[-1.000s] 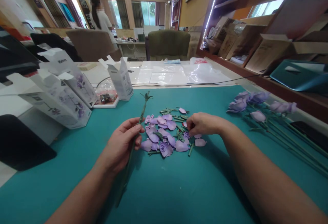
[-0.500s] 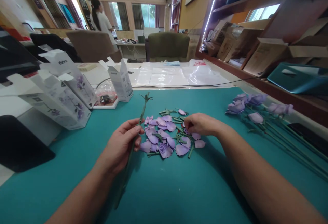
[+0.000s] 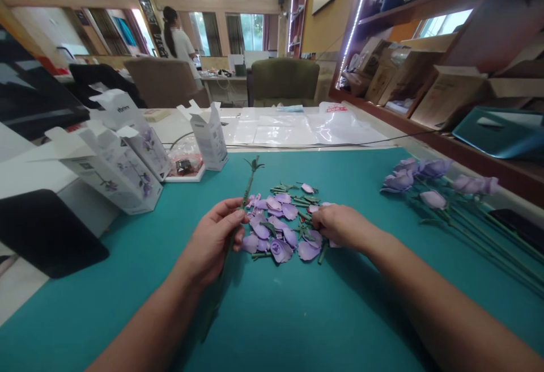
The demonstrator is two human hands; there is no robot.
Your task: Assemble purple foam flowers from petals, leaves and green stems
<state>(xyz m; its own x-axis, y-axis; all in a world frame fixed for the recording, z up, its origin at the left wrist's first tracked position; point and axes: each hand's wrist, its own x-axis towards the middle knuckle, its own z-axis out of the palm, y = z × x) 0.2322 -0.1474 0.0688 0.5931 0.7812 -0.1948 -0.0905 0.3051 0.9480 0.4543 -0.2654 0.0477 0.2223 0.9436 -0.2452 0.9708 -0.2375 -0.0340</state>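
My left hand is closed around a long green flower stem, tilted, with small leaf-like tips at its top. Right of it lies a pile of loose purple petals mixed with short green stem pieces. My right hand reaches into the pile's right side, fingertips pressed together among the pieces. What they pinch, if anything, is hidden behind the fingers. A cupped purple petal piece with a spiral centre sits at the pile's near edge.
Assembled purple flowers on long stems lie at the right of the green mat. White boxes with flower pictures stand at the left, beside a dark tablet-like panel. Clear plastic sheets lie beyond the mat. A person stands far back.
The whole view has shifted slightly, so things appear further right. My right hand sits a little lower and closer over the pile's right side. My left hand keeps its hold on the stem.
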